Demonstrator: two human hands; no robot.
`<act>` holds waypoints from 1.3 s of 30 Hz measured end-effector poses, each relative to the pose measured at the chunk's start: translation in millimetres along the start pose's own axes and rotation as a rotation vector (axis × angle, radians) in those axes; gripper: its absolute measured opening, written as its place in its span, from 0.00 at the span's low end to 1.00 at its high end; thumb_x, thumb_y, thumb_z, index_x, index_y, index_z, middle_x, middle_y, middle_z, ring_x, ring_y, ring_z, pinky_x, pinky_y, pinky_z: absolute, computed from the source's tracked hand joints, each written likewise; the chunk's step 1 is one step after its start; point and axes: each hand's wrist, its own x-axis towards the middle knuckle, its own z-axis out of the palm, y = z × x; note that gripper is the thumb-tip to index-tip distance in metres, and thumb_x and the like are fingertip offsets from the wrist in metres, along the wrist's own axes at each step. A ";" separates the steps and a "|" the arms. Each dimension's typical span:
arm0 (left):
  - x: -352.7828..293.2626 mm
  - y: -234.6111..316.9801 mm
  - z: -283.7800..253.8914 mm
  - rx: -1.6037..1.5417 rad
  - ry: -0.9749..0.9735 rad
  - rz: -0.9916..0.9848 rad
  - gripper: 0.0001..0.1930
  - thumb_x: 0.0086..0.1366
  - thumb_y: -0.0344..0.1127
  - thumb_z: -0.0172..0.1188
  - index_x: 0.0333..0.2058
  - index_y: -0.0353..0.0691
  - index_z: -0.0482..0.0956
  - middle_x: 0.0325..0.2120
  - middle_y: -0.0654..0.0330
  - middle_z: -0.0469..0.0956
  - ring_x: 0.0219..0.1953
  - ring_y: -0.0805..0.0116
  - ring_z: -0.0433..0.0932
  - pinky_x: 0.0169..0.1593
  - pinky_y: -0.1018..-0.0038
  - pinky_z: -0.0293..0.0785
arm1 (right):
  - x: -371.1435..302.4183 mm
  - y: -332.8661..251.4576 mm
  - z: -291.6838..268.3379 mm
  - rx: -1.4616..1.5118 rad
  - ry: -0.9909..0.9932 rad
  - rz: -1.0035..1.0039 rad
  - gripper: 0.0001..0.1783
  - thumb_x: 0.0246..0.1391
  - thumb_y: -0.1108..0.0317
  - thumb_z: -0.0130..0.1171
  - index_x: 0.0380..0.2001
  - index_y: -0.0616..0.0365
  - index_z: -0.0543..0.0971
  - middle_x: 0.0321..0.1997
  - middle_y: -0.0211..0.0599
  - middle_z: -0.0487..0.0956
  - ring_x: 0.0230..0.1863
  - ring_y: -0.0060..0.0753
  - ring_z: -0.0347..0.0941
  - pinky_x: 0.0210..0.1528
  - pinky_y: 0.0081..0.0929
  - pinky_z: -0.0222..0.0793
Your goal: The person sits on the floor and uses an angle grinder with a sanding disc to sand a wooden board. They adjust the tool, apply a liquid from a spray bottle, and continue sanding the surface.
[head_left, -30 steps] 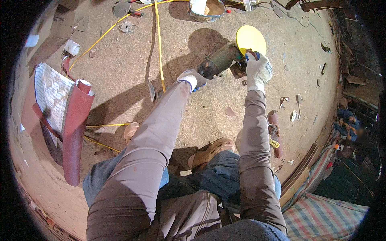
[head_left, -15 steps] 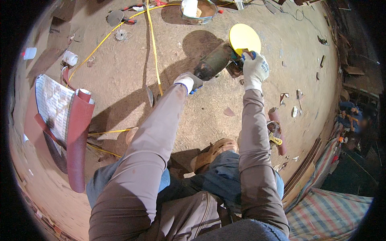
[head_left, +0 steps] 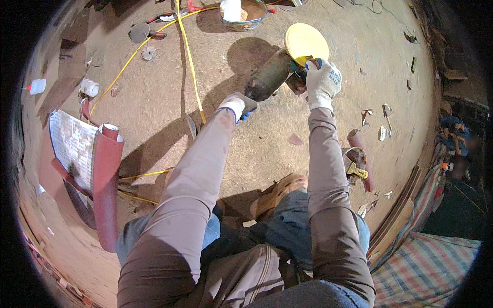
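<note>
In white work gloves with dark and blue palms, both my hands are at an angle grinder point(head_left: 269, 77) with a dark, dirty body, lying at an angle on the board. My left hand point(head_left: 240, 107) is closed round its rear end. A round yellow disc point(head_left: 306, 43) faces up at the grinder's head. At the disc's near edge, my right hand point(head_left: 323, 83) has its fingers bent in a pinch. Something small and brownish shows by those fingertips, too little of it to name. The fingers' undersides are hidden.
To the left lies a partly unrolled red-brown sandpaper roll point(head_left: 109, 190). A yellow cord point(head_left: 191, 66) crosses the board. Beyond the grinder stands a clear bowl point(head_left: 244, 23). A yellow-handled scraper point(head_left: 357, 170) and a small sandpaper roll point(head_left: 368, 177) lie right of my right forearm.
The view has shifted slightly, so most things sit a little differently in the picture. My left hand keeps its hold on the grinder, and my right hand stays at the disc's edge.
</note>
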 end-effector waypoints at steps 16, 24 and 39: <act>14.9 -9.2 2.8 -0.021 0.025 0.001 0.14 0.58 0.45 0.61 0.28 0.39 0.82 0.24 0.61 0.82 0.24 0.67 0.79 0.28 0.65 0.73 | 18.7 22.2 -16.1 0.344 -0.142 0.181 0.21 0.47 0.51 0.70 0.38 0.56 0.86 0.38 0.44 0.85 0.44 0.46 0.82 0.47 0.38 0.74; 0.0 -9.7 -0.2 0.014 0.121 0.180 0.16 0.56 0.50 0.64 0.31 0.41 0.84 0.27 0.58 0.82 0.30 0.67 0.80 0.33 0.65 0.74 | 66.4 119.5 -24.1 0.551 -0.298 0.215 0.19 0.53 0.59 0.70 0.44 0.60 0.84 0.35 0.32 0.84 0.32 0.19 0.79 0.34 0.18 0.75; -2.2 -30.9 -6.7 -0.546 -0.387 0.152 0.10 0.61 0.47 0.64 0.32 0.50 0.83 0.26 0.68 0.79 0.25 0.75 0.75 0.30 0.74 0.73 | 2.3 150.4 -20.2 1.269 -0.272 0.438 0.37 0.50 0.59 0.74 0.57 0.65 0.68 0.55 0.46 0.76 0.49 0.30 0.78 0.50 0.28 0.79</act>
